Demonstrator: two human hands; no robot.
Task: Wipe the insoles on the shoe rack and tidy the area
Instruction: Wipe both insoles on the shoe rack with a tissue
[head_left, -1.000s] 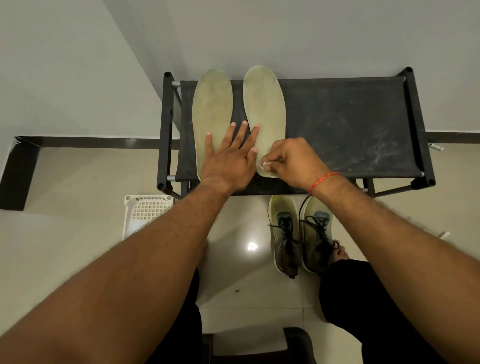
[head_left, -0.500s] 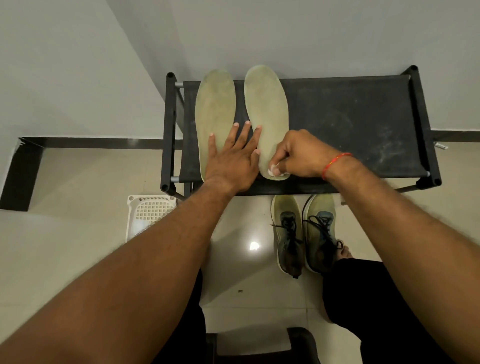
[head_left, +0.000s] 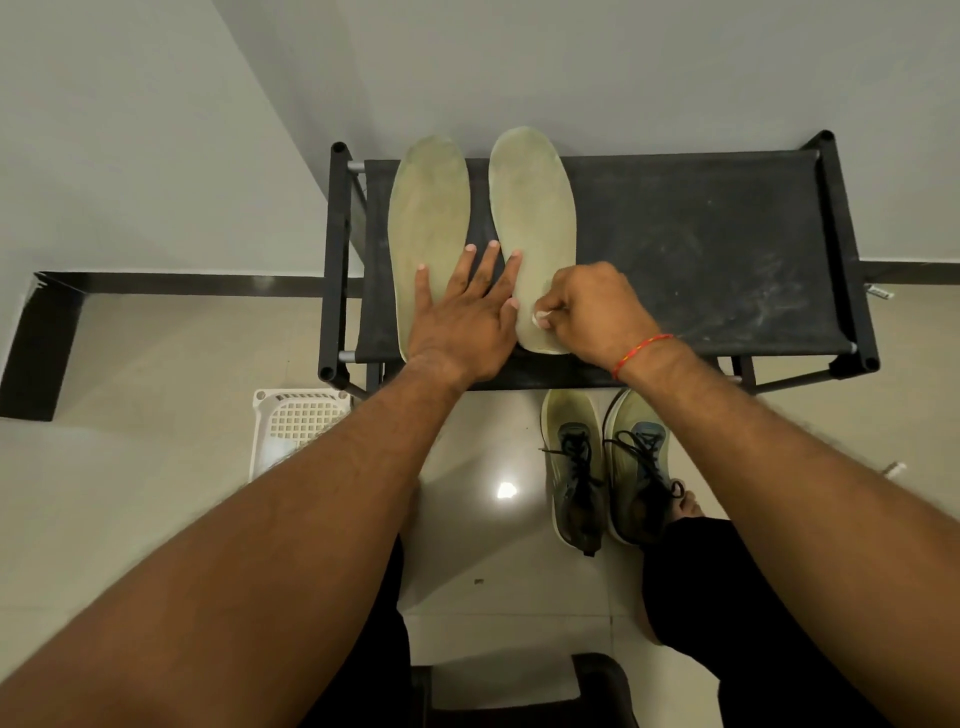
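Two pale green insoles lie side by side on the left part of the black shoe rack. My left hand lies flat with spread fingers over the heel of the left insole and the gap between the two. My right hand has its fingers curled round a small white wipe, pressed on the heel end of the right insole. Most of the wipe is hidden in the fist.
The rack top is dusty on its right half. A pair of green sneakers stands on the tiled floor below the rack. A white plastic basket sits at the rack's left foot. Walls close in behind and to the left.
My right hand with the wipe has shifted a little up the heel of the right insole. My left hand stays flat in place.
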